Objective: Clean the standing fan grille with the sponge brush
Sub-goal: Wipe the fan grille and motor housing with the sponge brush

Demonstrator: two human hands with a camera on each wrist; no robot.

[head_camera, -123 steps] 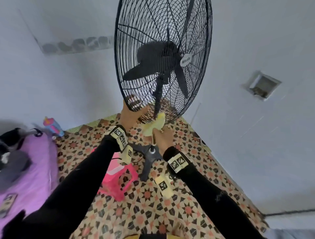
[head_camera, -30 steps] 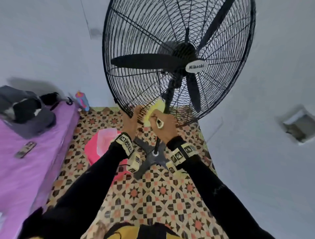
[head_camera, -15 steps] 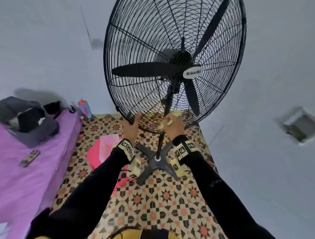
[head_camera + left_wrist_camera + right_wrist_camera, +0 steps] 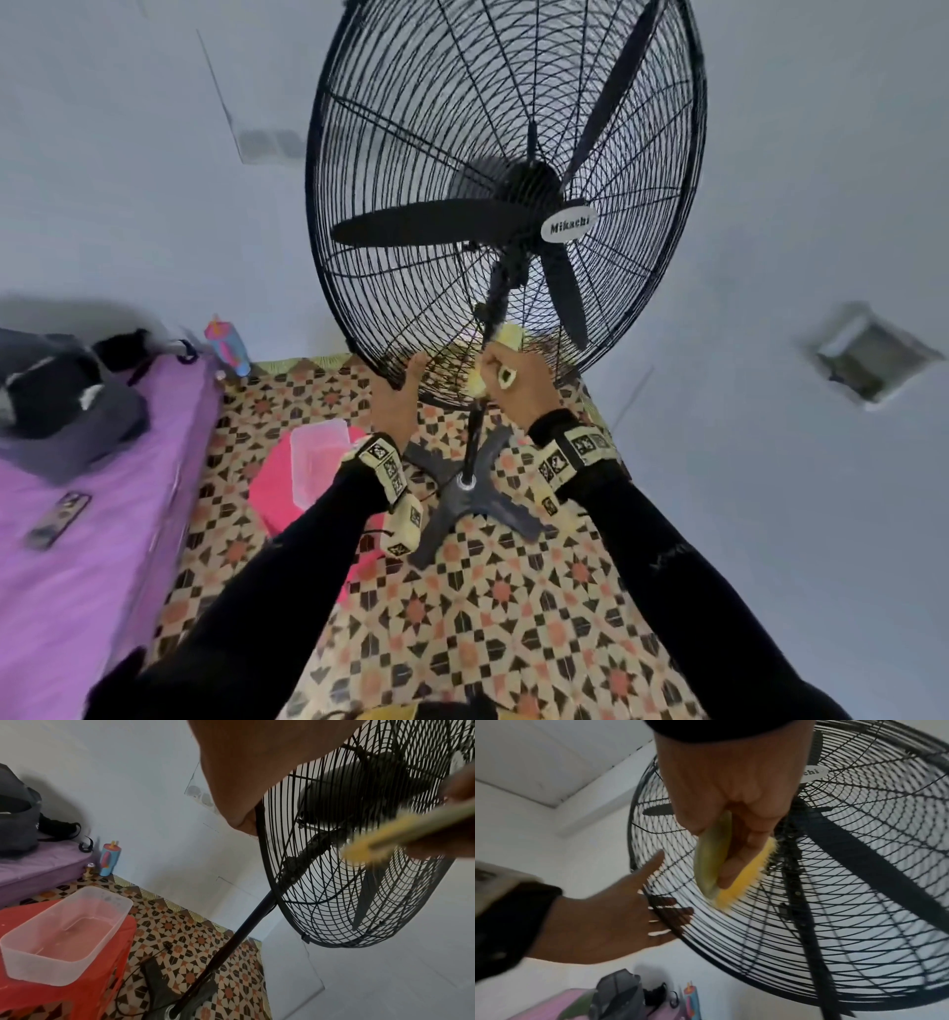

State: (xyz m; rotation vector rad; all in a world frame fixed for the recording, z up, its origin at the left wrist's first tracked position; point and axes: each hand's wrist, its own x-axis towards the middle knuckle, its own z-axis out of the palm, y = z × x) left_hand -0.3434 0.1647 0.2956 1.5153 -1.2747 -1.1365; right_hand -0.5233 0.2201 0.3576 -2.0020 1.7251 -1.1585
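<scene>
Right hand (image 4: 729, 787) wrapped around the sponge brush (image 4: 731, 870), fingers curled along its pale green back, yellow foam face pressed against the wires of the fan grille (image 4: 441, 154) low on the cage, just left of the pole (image 4: 231, 939). Left hand (image 4: 618, 914) at the lower rim beside the brush hand, thumb out, fingers straight and reaching through or behind the rim wires; it steadies the cage and grips nothing.

Handling, as judged:
- Brush: light, with a soft foam face that looks likely to squash into the gaps between wires; the green back seems stiffer, so that is the place to hold, as it is held now.
- Grille: thin wire, probably springy under pressure. The thick outer rim looks like the firm part to brace against.
- Fan: tall on a slim pole over a cross base (image 4: 472, 493), so likely top-heavy. Hard scrubbing could rock it, hence the steadying hand.

Below the left hand, a clear plastic tub (image 4: 64, 935) sits on a red stool (image 4: 77, 990); contents unclear.
</scene>
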